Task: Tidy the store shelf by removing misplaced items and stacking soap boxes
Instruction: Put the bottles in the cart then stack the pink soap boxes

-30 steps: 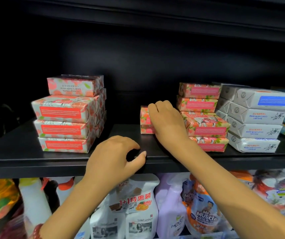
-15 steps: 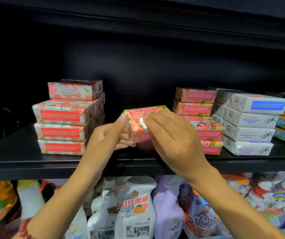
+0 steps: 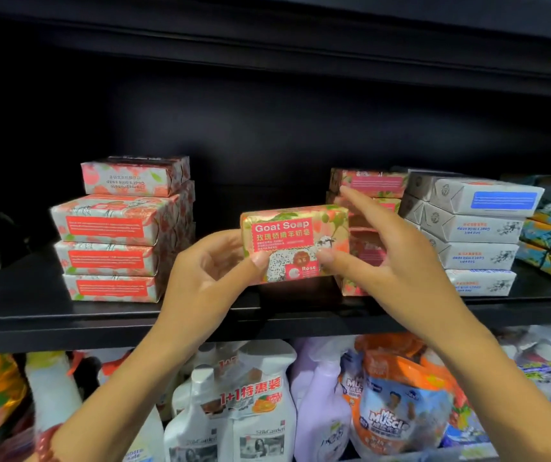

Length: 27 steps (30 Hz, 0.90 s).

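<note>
Both grips, left hand (image 3: 200, 278) and right hand (image 3: 390, 261), pinch the soap box (image 3: 295, 241), its long side level; the matching stack (image 3: 372, 183) stands just right of it.

Pink soap boxes (image 3: 114, 228) perhaps ten showing; white boxes (image 3: 474, 228) four.

pink floral soap box (image 3: 295, 243); white boxes (image 3: 470, 225) with blue labels, perhaps grey-tinged.
</note>
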Motion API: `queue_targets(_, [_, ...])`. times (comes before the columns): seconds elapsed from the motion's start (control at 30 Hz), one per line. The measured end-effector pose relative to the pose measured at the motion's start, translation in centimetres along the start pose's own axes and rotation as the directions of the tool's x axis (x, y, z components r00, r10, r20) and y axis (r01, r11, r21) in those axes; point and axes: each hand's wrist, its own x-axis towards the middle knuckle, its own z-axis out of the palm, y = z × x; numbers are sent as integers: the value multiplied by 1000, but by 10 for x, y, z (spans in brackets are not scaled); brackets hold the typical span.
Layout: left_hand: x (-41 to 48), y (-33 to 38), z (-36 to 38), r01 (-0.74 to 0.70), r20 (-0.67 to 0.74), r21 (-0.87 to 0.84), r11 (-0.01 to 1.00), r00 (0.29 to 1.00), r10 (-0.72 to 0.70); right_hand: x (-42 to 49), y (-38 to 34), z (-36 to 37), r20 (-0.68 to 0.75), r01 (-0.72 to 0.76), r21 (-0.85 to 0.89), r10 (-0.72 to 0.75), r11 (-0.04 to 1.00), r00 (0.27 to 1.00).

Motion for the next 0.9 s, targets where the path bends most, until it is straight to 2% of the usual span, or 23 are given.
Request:
queue_targets(0.1, [1,0,0,-96,123,10,995,988,94,1,3,-7,44,-49,136,44,990,998])
queue_targets(0.2, [3,0,0,-117,177,-10,993,977,117,-4,1,-4,-59,35,205,-24,978,998])
queue_targets(0.27, [5,-2,-1,-67,179,-29,997,981,71,-8,1,3,-143,155,113,-138,981,980])
queue_targets(0.37, [10,-5,-2,61,163,15,998,985,-63,-11,3,12,-217,334,-119,-353,935,910])
queue_targets(0.43, [12,-5,-2,98,210,-6,995,973,-95,-11,7,15,-244,378,-149,-404,914,881])
queue_targets(0.5, [12,-3,-2,80,259,-12,997,963,-74,-11,11,18,-244,366,-144,-391,919,887])
queue_targets(0.6, [8,-2,-3,0,222,16,1000,975,-3,-11,17,18,-142,327,-136,-345,935,928])
queue_targets(0.7, [7,-2,-4,-129,189,94,987,976,110,-12,17,9,26,155,-15,-155,988,988])
queue_targets(0.77, [7,-3,-3,-201,196,164,966,966,168,-10,14,4,118,-2,96,-10,995,993])
queue_targets(0.83, [7,-6,-2,-250,203,223,942,957,206,-8,13,2,126,-78,155,59,985,990])
queue_targets(0.9, [6,-7,0,-294,207,259,920,947,244,-4,13,1,115,-89,130,74,988,991])
